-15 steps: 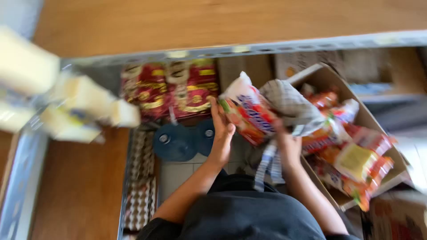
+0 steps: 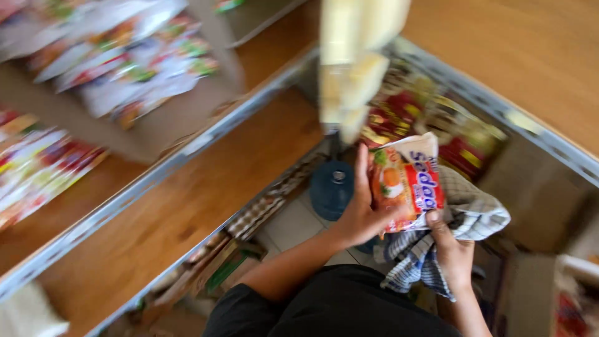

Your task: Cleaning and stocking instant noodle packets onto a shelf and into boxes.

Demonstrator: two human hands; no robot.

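1. Far left, blurry snack packets are stacked on a wooden shelf with a metal edge, well apart from the hands.
2. Down on the floor, a blue water jug can be seen just beside the left wrist.
3. The noodle packet is pinched upright by the left hand, fingers closed along its left edge.
4. A checked cloth is gripped in the right hand, pressed against the packet's lower corner.
5. Probably best if the packet is kept braced flat while the cloth is drawn over it, so nothing gets crumpled.
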